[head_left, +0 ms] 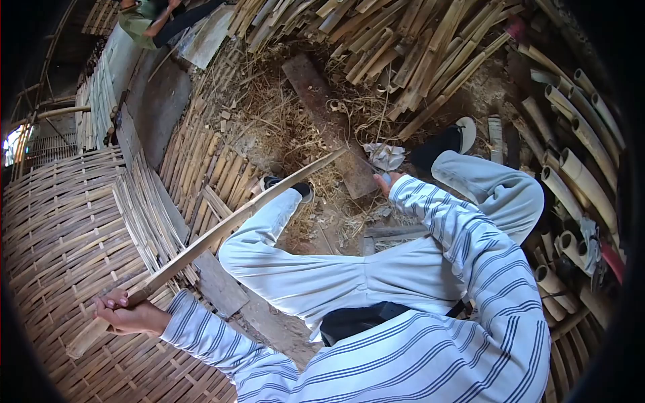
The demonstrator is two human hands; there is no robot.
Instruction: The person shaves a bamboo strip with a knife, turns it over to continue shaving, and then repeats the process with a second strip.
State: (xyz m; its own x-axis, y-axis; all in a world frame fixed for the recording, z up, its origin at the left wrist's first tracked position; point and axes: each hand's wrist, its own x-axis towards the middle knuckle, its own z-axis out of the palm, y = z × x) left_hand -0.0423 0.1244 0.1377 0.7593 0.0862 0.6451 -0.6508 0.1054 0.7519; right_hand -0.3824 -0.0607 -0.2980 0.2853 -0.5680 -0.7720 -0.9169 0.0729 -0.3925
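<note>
A long split bamboo strip (pixel 232 221) runs slantwise across the view, from the lower left up to the middle. Near its lower end my left hand (pixel 131 314) is wrapped round it. The strip's far end reaches over a dark wooden plank (pixel 316 94) lying on the ground. My right hand (pixel 390 183) is closed beside the plank's near end, round what looks like a knife (pixel 368 161); its thin blade points toward the strip's tip. The sleeve hides part of that hand. Bamboo shavings (pixel 269 117) lie around the plank.
Split bamboo pieces (pixel 416 47) are heaped at the top, and bamboo poles (pixel 584 178) are stacked at right. A woven bamboo panel (pixel 67 228) fills the left side. Crumpled silvery wrapping (pixel 385 156) lies near my right hand. Another person (pixel 144 23) is at the top left.
</note>
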